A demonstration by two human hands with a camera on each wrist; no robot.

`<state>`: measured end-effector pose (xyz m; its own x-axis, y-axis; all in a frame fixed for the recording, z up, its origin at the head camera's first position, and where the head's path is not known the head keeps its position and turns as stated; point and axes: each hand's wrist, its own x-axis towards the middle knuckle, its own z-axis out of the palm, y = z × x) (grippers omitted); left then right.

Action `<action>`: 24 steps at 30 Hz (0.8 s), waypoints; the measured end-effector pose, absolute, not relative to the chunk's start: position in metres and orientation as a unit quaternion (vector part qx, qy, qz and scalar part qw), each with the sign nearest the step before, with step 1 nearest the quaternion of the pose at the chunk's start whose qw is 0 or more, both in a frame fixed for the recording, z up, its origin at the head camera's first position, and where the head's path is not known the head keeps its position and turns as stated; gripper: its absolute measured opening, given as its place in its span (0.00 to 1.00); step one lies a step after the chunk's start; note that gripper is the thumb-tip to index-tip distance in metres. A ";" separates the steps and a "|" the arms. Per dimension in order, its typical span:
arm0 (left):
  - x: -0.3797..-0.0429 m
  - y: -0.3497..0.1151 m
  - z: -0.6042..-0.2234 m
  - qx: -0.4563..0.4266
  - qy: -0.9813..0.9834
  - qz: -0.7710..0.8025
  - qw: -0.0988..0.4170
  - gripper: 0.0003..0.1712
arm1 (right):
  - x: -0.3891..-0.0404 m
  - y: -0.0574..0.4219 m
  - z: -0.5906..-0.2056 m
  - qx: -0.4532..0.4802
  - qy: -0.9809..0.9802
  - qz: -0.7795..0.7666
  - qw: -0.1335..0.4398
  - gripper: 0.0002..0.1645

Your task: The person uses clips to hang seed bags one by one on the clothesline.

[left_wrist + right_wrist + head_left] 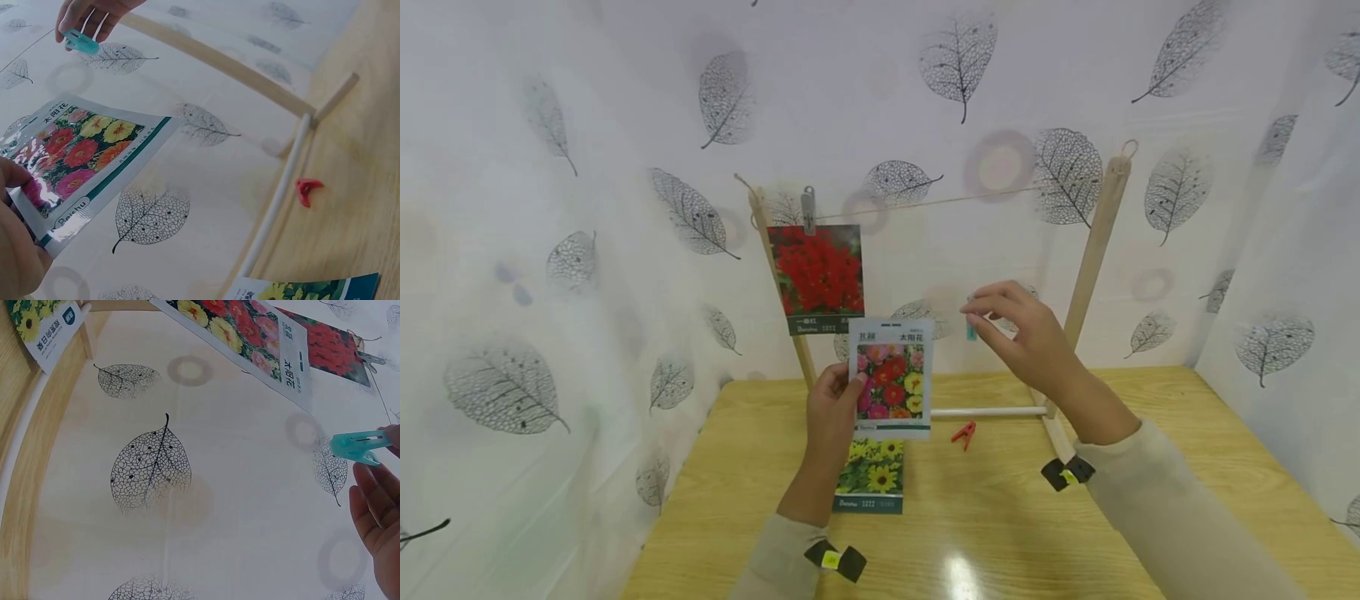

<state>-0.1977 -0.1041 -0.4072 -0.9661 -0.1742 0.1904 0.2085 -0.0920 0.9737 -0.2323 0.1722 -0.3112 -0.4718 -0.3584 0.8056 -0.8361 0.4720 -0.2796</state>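
My left hand (835, 408) pinches a seed packet (891, 379) by its left edge, its front with pink, red and yellow flowers turned toward me. To the right, my right hand (1026, 333) holds a teal clothespin (359, 447) between thumb and fingers, its jaw end pointing away from the fingertips. The raised packet overlaps the lower corner of a red-flower packet (820, 271), which hangs from the string (940, 202) by a grey clothespin (808, 210). Below the left hand's packet, a yellow-flower packet (871, 479) lies on the table, partly covered in the head view.
A wooden frame with a left post (805, 362) and a right post (1097, 242) carries the string. A white rod (988, 412) runs low between the posts. In front of it a red clothespin (964, 435) lies on the wooden table (1000, 533). Leaf-print curtains surround the table.
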 end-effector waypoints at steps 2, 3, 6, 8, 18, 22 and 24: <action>-0.198 -0.104 -0.406 -0.014 -0.664 -0.735 0.134 0.14 | -0.232 0.171 -0.309 0.381 -0.785 0.347 0.345 0.13; -0.199 -0.105 -0.405 -0.014 -0.664 -0.735 0.136 0.14 | -0.233 0.171 -0.309 0.381 -0.784 0.348 0.345 0.13; -0.200 -0.105 -0.403 -0.014 -0.667 -0.731 0.141 0.14 | -0.233 0.169 -0.306 0.381 -0.784 0.347 0.346 0.13; -0.200 -0.106 -0.402 -0.015 -0.668 -0.731 0.141 0.14 | -0.234 0.168 -0.303 0.381 -0.783 0.347 0.348 0.13; -0.204 -0.106 -0.400 -0.029 -0.645 -0.749 0.148 0.14 | -0.238 0.162 -0.293 0.393 -0.772 0.338 0.367 0.13; -0.206 -0.105 -0.399 -0.037 -0.644 -0.750 0.146 0.14 | -0.238 0.161 -0.288 0.393 -0.772 0.337 0.370 0.13; -0.208 -0.106 -0.398 -0.039 -0.642 -0.752 0.146 0.13 | -0.239 0.160 -0.285 0.393 -0.772 0.338 0.368 0.13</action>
